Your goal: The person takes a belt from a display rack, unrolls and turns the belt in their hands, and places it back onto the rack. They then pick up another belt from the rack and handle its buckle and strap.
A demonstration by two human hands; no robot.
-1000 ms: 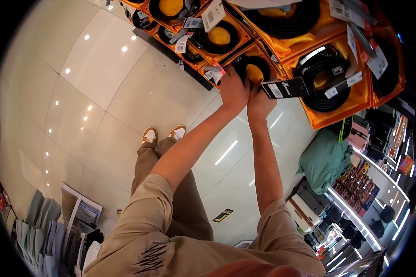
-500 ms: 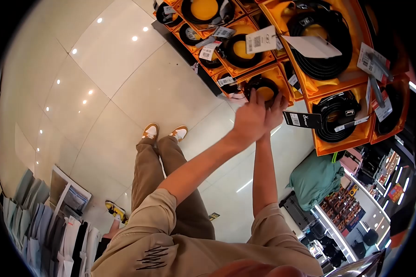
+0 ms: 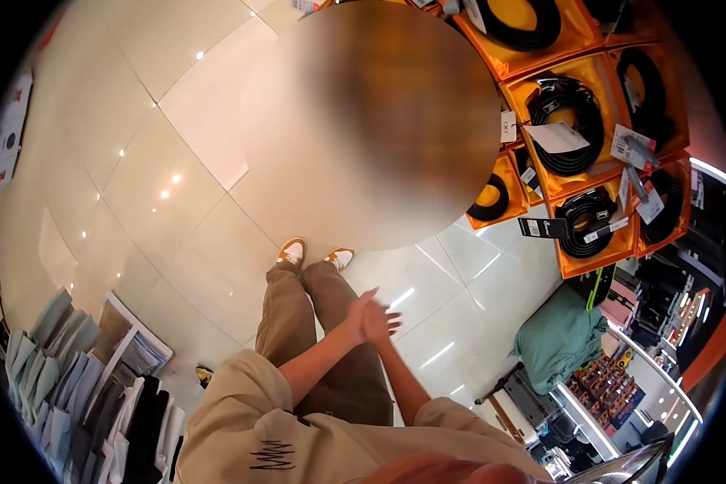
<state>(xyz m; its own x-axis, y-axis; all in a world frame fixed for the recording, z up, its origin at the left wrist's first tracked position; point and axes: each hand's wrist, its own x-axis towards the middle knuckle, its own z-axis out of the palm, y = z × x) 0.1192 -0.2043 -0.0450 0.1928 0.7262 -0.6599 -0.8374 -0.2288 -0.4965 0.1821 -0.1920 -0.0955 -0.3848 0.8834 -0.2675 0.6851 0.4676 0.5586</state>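
In front of my trousers, my left hand (image 3: 355, 315) touches my right hand (image 3: 376, 322), palms close together. Nothing shows in either hand. Some fingers stick out apart to the right; those of my left hand are partly hidden. Up to the right, away from my hands, are orange-lined boxes with coiled black belts: one coiled belt (image 3: 585, 223) lies in a lower box, and a smaller coil (image 3: 489, 198) in a box left of it. A black tag (image 3: 543, 228) hangs between them.
A large round blur covers the top middle. Folded shirts (image 3: 56, 347) and a framed panel (image 3: 134, 339) are at the lower left. A green covered bundle (image 3: 558, 339) and suitcases (image 3: 532, 397) stand at the right. Pale tiles (image 3: 194, 250) form the floor.
Both hands have left the coiled belt in the small box and come down and back towards my body. The view has shifted, and a round blur now covers part of the boxes.
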